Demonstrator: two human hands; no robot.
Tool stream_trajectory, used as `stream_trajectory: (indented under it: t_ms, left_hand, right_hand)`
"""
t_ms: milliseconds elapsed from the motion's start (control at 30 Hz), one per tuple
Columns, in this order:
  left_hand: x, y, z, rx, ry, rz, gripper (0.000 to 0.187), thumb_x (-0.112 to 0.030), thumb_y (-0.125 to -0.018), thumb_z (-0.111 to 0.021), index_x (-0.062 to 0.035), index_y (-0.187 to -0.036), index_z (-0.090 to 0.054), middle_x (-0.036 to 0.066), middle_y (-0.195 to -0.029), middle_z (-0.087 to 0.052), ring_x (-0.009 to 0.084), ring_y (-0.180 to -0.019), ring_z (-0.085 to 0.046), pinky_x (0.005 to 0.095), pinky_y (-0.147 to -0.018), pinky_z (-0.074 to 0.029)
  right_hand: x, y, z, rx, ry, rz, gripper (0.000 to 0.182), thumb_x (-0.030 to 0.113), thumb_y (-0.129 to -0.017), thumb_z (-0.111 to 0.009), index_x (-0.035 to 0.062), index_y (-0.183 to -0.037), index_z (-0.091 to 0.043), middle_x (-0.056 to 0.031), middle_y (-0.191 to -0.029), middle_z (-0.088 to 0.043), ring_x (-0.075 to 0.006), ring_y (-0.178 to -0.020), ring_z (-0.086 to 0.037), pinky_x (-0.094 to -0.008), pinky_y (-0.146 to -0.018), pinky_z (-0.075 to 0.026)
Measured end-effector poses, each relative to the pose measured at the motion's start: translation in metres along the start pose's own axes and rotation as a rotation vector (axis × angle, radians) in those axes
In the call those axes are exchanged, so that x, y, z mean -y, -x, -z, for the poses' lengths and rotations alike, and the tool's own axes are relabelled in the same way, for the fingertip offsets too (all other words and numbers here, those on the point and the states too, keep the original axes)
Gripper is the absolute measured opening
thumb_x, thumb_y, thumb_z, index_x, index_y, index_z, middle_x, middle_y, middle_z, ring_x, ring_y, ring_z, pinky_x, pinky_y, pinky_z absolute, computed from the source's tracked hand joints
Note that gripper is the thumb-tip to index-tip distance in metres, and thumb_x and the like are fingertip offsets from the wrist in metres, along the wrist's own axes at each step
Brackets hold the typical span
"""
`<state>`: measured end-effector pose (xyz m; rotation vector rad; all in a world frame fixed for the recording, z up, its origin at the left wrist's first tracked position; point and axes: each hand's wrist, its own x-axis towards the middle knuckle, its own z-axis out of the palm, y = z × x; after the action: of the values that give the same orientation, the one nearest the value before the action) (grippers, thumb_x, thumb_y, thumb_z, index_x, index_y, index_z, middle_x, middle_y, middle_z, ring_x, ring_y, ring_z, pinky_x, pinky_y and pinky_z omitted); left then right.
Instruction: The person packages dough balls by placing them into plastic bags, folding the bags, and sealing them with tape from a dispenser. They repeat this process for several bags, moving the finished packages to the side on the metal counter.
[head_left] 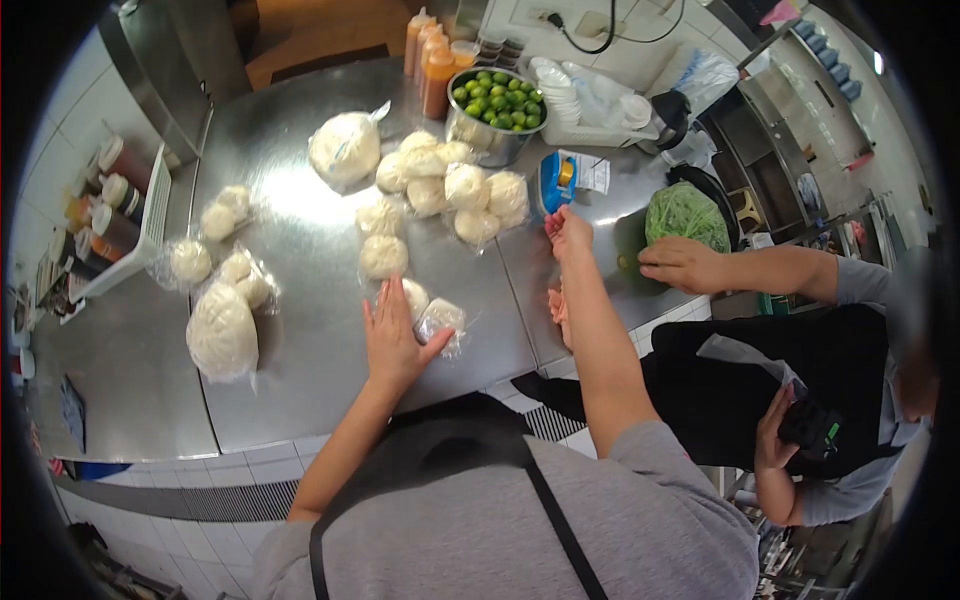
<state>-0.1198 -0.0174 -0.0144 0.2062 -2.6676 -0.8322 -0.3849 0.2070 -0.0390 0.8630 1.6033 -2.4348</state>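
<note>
My left hand (393,338) lies flat with its fingers apart, the fingertips at a pale dough-like ball (383,257). Beside its thumb sits a smaller ball in clear plastic wrap (441,322). My right hand (568,232) reaches to the front of a blue tape dispenser (552,182); its fingers are curled together, and what they hold, if anything, is too small to make out. Several more wrapped balls (425,195) sit in a cluster ahead of my left hand. A large wrapped ball (345,150) stands farther back, and another (222,330) is at the left.
Behind the cluster stand a metal pot of limes (480,138) and sauce bottles (437,85). A white basket of bottles (125,235) is at the left. On the right, a co-worker's hand (685,265) is by a bag of shredded greens (687,218). Some pinkish stuff (558,308) lies beside my right forearm.
</note>
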Motion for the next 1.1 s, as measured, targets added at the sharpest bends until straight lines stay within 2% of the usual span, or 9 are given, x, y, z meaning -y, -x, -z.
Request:
stream_trajectory:
  t_ms: [300, 433, 600, 667, 800, 900, 967, 1033, 1100]
  left_hand:
    - [0.005, 0.001, -0.005, -0.095, 0.063, -0.035, 0.106, -0.046, -0.063, -0.073, 0.0053, -0.137, -0.016, 0.024, -0.132, -0.038, 0.0361, -0.125, -0.035, 0.0564, -0.102, -0.020]
    - [0.005, -0.002, -0.005, -0.089, 0.067, 0.008, 0.108, -0.046, -0.062, -0.074, 0.0047, -0.137, -0.016, 0.022, -0.134, -0.036, 0.0351, -0.125, -0.035, 0.0550, -0.103, -0.019]
    - [0.003, 0.001, -0.002, -0.040, 0.048, 0.028, 0.110, -0.047, -0.060, -0.075, 0.0026, -0.138, -0.014, 0.018, -0.139, -0.032, 0.0330, -0.127, -0.033, 0.0531, -0.104, -0.018]
    - [0.004, -0.001, -0.002, -0.027, 0.049, 0.041, 0.111, -0.047, -0.060, -0.074, 0.0023, -0.138, -0.014, 0.018, -0.139, -0.032, 0.0329, -0.127, -0.032, 0.0533, -0.104, -0.018]
    - [0.002, 0.002, -0.003, -0.018, 0.041, 0.053, 0.110, -0.047, -0.059, -0.075, 0.0016, -0.138, -0.015, 0.018, -0.139, -0.032, 0.0328, -0.128, -0.032, 0.0534, -0.104, -0.019]
    - [0.004, 0.005, -0.004, -0.039, 0.054, 0.044, 0.110, -0.046, -0.059, -0.076, 0.0011, -0.138, -0.016, 0.018, -0.139, -0.032, 0.0331, -0.128, -0.031, 0.0533, -0.104, -0.020]
    - [0.009, 0.005, -0.008, -0.066, 0.071, 0.015, 0.110, -0.046, -0.059, -0.076, 0.0008, -0.138, -0.017, 0.018, -0.139, -0.032, 0.0333, -0.128, -0.031, 0.0534, -0.103, -0.020]
    - [0.016, 0.014, -0.013, -0.089, 0.082, -0.017, 0.110, -0.046, -0.058, -0.076, 0.0006, -0.138, -0.017, 0.018, -0.139, -0.032, 0.0336, -0.128, -0.031, 0.0535, -0.103, -0.021]
    - [0.022, 0.018, -0.016, -0.170, 0.151, -0.098, 0.110, -0.046, -0.058, -0.076, -0.0002, -0.139, -0.017, 0.018, -0.139, -0.031, 0.0334, -0.128, -0.031, 0.0539, -0.103, -0.021]
  right_hand:
    - [-0.008, 0.021, -0.009, -0.147, 0.341, 0.065, 0.009, 0.014, -0.085, -0.058, 0.0067, -0.081, -0.056, -0.0020, -0.068, -0.056, -0.0141, -0.054, -0.054, -0.0257, -0.045, -0.042]
    - [-0.016, 0.080, -0.005, 0.456, 0.372, 0.161, 0.014, 0.021, -0.083, -0.061, 0.0071, -0.084, -0.058, -0.0001, -0.068, -0.056, -0.0083, -0.051, -0.047, -0.0228, -0.044, -0.038]
    - [-0.012, 0.155, -0.060, 1.264, 1.118, 0.003, 0.024, 0.027, -0.078, -0.065, 0.0037, -0.083, -0.065, -0.0024, -0.070, -0.060, -0.0104, -0.056, -0.052, -0.0240, -0.053, -0.041]
    - [-0.025, 0.159, -0.082, 1.587, 1.500, 0.311, 0.034, 0.034, -0.076, -0.066, 0.0008, -0.084, -0.065, -0.0080, -0.072, -0.062, -0.0174, -0.060, -0.057, -0.0293, -0.057, -0.045]
    - [-0.031, 0.165, -0.098, 1.504, 1.782, 0.470, 0.046, 0.043, -0.071, -0.069, -0.0007, -0.084, -0.064, -0.0140, -0.077, -0.063, -0.0263, -0.069, -0.060, -0.0347, -0.063, -0.047]
    - [-0.040, 0.156, -0.075, 1.153, 1.788, 0.780, 0.053, 0.048, -0.065, -0.073, -0.0002, -0.085, -0.064, -0.0156, -0.085, -0.063, -0.0318, -0.076, -0.060, -0.0367, -0.067, -0.047]
    - [-0.057, 0.138, -0.065, 1.341, 1.603, 0.511, 0.052, 0.047, -0.066, -0.071, 0.0002, -0.086, -0.063, -0.0171, -0.088, -0.062, -0.0337, -0.078, -0.058, -0.0387, -0.069, -0.047]
    - [-0.071, 0.151, -0.050, 1.508, 1.331, 0.821, 0.042, 0.040, -0.076, -0.067, 0.0008, -0.087, -0.060, -0.0175, -0.084, -0.060, -0.0289, -0.078, -0.058, -0.0355, -0.069, -0.045]
    - [-0.092, 0.156, -0.034, 1.344, 1.053, 0.814, 0.035, 0.034, -0.079, -0.065, 0.0008, -0.088, -0.059, -0.0155, -0.083, -0.058, -0.0283, -0.077, -0.057, -0.0353, -0.068, -0.045]
